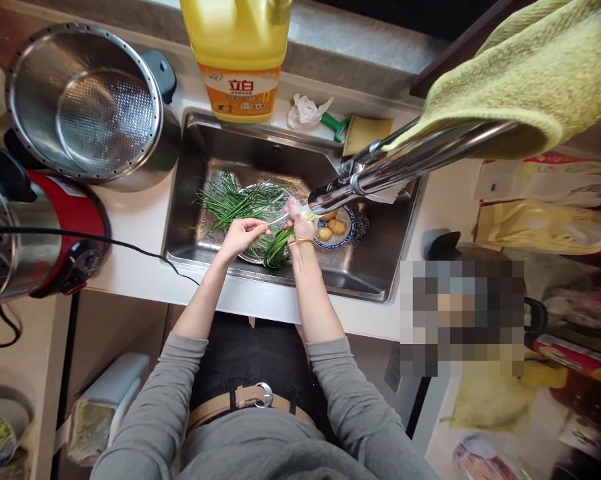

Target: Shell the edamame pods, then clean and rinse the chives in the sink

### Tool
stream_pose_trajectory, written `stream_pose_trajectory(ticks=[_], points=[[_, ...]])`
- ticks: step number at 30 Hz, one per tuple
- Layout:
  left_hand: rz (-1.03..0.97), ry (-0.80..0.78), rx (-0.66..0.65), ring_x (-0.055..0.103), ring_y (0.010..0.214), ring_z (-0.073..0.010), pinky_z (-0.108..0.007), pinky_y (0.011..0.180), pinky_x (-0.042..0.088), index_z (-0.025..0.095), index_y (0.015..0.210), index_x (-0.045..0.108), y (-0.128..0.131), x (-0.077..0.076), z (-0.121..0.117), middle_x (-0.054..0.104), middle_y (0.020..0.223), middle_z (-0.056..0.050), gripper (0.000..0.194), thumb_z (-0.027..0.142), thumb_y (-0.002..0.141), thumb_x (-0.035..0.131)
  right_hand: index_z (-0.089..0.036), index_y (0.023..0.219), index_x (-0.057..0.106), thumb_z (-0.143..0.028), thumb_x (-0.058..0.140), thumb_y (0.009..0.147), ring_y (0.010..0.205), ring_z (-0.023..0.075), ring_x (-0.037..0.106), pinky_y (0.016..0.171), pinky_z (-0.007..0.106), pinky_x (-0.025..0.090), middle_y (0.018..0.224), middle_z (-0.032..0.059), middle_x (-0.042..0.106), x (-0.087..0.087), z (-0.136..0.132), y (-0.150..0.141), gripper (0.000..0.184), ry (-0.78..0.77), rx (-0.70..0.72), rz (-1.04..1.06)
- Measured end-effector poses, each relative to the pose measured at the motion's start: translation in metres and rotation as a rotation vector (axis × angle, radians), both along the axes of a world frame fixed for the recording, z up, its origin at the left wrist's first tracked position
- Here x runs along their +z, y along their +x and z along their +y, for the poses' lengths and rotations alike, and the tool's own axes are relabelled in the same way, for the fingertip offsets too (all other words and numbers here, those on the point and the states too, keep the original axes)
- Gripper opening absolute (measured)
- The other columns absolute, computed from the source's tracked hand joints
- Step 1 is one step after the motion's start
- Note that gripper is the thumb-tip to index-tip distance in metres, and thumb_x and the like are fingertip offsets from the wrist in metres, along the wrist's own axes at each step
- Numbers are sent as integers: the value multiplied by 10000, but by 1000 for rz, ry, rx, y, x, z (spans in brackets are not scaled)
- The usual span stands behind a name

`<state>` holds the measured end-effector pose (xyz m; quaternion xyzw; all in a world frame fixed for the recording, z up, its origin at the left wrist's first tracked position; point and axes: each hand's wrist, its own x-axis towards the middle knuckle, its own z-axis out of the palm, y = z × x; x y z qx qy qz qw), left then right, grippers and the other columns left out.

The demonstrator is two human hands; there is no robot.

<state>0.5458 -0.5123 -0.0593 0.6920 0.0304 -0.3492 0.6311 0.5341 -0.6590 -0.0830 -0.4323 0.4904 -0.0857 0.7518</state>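
Note:
Over the sink [365,267], my right hand [304,228] is closed around a bunch of long thin chives [277,248], white ends up near the faucet mouth and green leaves hanging down toward my left. My left hand [245,237] pinches a single pale stalk that stretches across to the bunch. A loose heap of chives [230,203] lies on a round, shiny dish whose rim shows beneath my hands. Just right of my right hand, a blue-and-white plate [351,233] holds several yellowish potatoes [337,227]. The bright spot at the faucet mouth looks like running water.
A chrome faucet [400,163] draped with a yellow towel [510,87] reaches in from the upper right. Behind the sink stand a yellow detergent jug [243,90], a green-handled tool [336,125] and a sponge [367,133]. Left are a steel pot [105,120], a red appliance [73,220] and its cord.

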Motion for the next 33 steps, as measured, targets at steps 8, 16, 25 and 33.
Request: stream_pose_trajectory(ticks=[8,16,25,33], points=[[54,-50,29,443,458,-69,-224,472,348,125,764,675,4,1,-10,750,749,-94,341,453,683,723,-153,739,672,-350,758,679,399,21,387,359,168,369,755,6,721,7,-4,-5,223,-34,32,-50],[-55,-67,112,510,517,-79,-205,540,379,144,647,594,17,-14,-57,635,563,-3,403,518,677,741,-174,762,642,-345,748,700,388,58,434,374,182,395,502,-75,548,5,-3,-10,211,-122,113,-118],[-156,-100,-395,515,548,-93,-220,586,367,121,624,675,40,-53,-58,635,582,-3,283,384,728,680,-208,693,491,-398,521,883,648,126,665,668,303,592,642,-21,632,32,-78,-29,269,-332,-364,-101],[-499,595,-599,601,773,-203,-290,713,414,165,870,750,19,-97,-15,719,816,-88,202,201,832,555,-225,796,617,-254,509,888,337,58,358,397,198,430,481,-91,430,98,-141,-89,146,-443,-520,-193]])
